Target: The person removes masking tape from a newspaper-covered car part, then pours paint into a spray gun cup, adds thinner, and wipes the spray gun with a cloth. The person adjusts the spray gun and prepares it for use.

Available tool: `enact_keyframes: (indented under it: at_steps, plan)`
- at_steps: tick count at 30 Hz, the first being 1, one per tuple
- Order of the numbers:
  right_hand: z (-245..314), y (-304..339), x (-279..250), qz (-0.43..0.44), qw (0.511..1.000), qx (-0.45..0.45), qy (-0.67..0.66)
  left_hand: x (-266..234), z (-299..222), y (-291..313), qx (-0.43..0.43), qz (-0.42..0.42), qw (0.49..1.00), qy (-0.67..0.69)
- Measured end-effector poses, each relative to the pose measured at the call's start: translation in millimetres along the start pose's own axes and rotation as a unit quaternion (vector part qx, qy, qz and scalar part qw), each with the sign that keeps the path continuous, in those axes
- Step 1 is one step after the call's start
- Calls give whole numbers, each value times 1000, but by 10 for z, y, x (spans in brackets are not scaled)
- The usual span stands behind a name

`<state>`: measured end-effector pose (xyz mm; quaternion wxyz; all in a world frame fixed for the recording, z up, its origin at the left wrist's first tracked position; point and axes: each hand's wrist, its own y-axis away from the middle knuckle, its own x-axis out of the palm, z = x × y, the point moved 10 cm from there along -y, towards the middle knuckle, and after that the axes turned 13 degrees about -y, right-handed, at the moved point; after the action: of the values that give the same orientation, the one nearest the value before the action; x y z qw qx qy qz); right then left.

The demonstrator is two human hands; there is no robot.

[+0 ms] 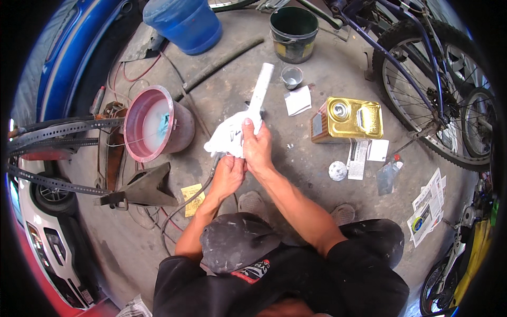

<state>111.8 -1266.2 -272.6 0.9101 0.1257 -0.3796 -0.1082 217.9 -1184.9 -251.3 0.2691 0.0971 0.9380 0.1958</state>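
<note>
I crouch with both hands together before my knees. My right hand (257, 145) is closed round a white bundle (229, 132) that looks like crumpled cloth, its thumb lying on top. A white, smudged tube (261, 87) sticks out of the bundle beyond that hand, pointing away from me. Below the bundle, my left hand (228, 174) is closed with its fingertips pressed at the lower edge; what they pinch is hidden. A dark hose (211, 177) runs up beside the left hand; whether it joins the bundle I cannot tell.
A reddish bucket (187, 129) with whitish liquid stands left, near a metal stand (145, 187). Ahead are a blue jug (185, 26), dark bucket (294, 39) and clear cup (292, 77). Rightward: gold can (346, 119), white ball (338, 170), papers (428, 206), bicycle (412, 84).
</note>
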Motion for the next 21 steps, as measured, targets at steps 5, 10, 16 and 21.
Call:
enact_keyframes:
  at_steps: [5, 10, 16, 21]
  plan:
    - [497, -333, -218, -62, 997, -35, -32, 79, -128, 179, 35, 21, 997, -68]
    - [942, -610, -226, -58, 988, -118, -79, 305, 326, 438, -45, 47, 997, 28]
    - [253, -24, 195, 43, 997, -44, 57, -20, -94, 70, 62, -31, 994, 88]
    - [403, 92, 243, 135, 981, 16, 136, 1, -348, 155, 154, 84, 960, -217]
